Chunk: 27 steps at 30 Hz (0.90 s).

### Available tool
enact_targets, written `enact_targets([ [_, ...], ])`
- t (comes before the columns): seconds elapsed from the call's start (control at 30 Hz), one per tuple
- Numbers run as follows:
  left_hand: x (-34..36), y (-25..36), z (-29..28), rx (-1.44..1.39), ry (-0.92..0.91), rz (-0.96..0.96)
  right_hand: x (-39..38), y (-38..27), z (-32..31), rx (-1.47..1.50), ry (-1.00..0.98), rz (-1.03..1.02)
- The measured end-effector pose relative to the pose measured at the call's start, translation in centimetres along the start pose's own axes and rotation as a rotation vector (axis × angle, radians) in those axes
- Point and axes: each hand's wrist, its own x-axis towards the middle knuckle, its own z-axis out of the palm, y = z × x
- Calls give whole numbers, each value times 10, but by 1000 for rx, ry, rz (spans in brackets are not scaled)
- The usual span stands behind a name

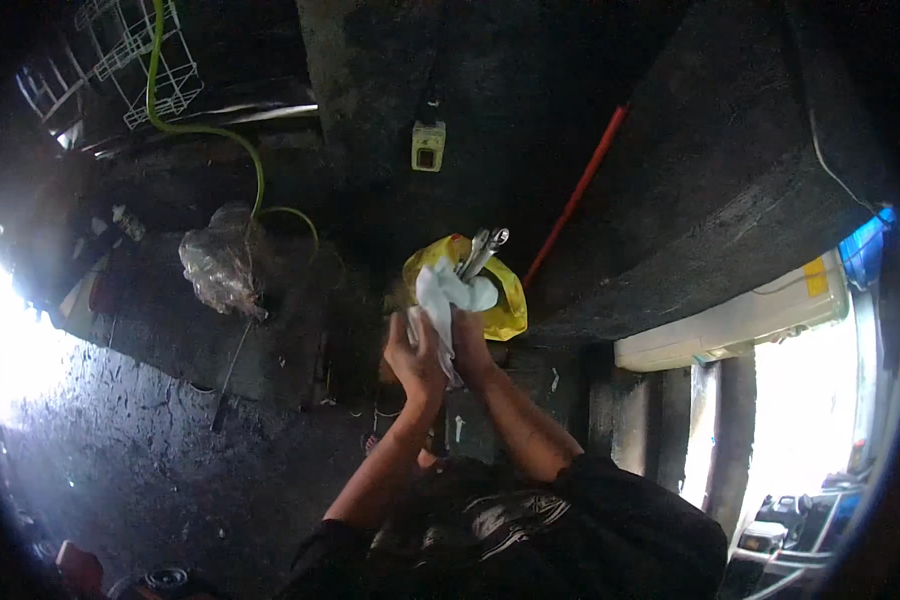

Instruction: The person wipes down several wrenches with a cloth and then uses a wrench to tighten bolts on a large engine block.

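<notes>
A crumpled white cloth (438, 300) is bunched between my two hands. My left hand (416, 355) has its fingers curled against the cloth's left side. On the other side, my right hand (468, 345) is closed at the cloth's lower right; its fingers are mostly hidden. Shiny metal tools (483, 250), which look like wrenches, stick up just beyond the cloth. I cannot tell whether they are held or lie in the bag behind. Around and behind them spreads a yellow plastic bag (511, 310).
Clear crumpled plastic (220, 262) hangs at the left near a yellow-green hose (260, 180). A socket box (428, 147) sits on the dark wall ahead. A red pipe (580, 190) slants up right of the bag. A long white casing (740, 315) is at the right.
</notes>
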Motion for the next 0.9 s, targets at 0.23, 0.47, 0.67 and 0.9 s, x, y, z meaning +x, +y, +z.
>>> enact_targets([
  [0.23, 14, -6, 7, 94, 123, 439, -5, 11, 3, -58, 22, -184],
  [0.47, -13, -11, 12, -207, -194, -198, 14, 35, -18, -141, 74, 196],
  [0.67, 24, -31, -5, 33, -21, 215, 11, -11, -13, 205, -9, 152],
  [0.9, -3, -29, 7, 286, -239, 391, 21, 33, -25, -176, -146, 368],
])
